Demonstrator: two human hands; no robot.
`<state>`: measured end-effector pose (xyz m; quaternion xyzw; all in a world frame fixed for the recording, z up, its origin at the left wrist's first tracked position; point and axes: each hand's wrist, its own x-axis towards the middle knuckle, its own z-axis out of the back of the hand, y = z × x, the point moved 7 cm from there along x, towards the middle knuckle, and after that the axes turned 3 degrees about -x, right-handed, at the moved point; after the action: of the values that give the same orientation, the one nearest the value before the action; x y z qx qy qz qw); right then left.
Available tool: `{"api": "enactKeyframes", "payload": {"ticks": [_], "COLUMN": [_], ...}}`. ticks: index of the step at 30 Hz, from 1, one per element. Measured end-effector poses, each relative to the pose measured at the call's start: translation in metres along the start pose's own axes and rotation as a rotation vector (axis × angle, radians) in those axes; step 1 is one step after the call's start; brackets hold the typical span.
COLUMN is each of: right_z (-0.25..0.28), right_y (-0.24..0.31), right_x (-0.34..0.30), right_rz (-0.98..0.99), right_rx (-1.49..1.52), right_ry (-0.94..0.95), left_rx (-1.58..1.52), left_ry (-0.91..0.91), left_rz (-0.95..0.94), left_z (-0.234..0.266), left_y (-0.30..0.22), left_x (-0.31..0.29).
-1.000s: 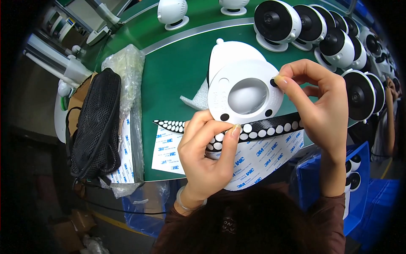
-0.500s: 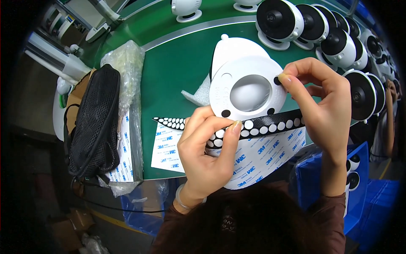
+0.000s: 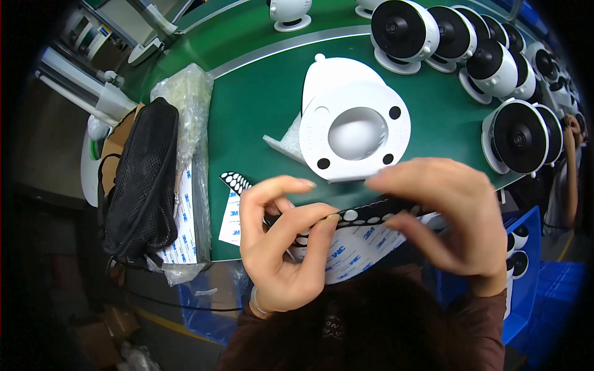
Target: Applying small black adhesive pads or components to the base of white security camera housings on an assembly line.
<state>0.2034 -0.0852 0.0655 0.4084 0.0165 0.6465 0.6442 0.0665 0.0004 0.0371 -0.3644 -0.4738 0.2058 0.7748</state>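
Head view: left hand (image 3: 284,256) pinches the dotted strip (image 3: 365,213); right hand (image 3: 461,213), blurred, seems spread around it.

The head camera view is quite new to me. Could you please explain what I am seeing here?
There is no machine: these are one person's bare hands, seen from above by a wide fisheye camera worn on the head, so straight edges look bent. The left hand pinches a black strip with white circles. The right hand is blurred beside it; I cannot tell whether it grips. On the green table lies a white device, its ring-shaped base showing three black pads. At the left is a black mesh bag; at the upper right stand round white devices with black fronts.
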Motion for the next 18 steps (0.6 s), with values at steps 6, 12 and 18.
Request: {"api": "enactKeyframes", "payload": {"ticks": [6, 12, 18], "right_z": [-0.004, -0.005, -0.007], "right_y": [-0.008, -0.010, -0.007], "right_x": [-0.009, -0.012, -0.015], "right_rz": [-0.042, -0.032, -0.018], "right_rx": [-0.020, 0.138, 0.019], "right_ry": [0.081, -0.089, -0.138], "left_rx": [0.003, 0.026, 0.053], "left_ry": [0.185, 0.209, 0.178], "left_rz": [-0.094, -0.077, -0.090], "left_z": [-0.019, -0.027, -0.029], "left_y": [-0.006, -0.006, -0.002], "left_x": [0.012, 0.012, 0.010]}}
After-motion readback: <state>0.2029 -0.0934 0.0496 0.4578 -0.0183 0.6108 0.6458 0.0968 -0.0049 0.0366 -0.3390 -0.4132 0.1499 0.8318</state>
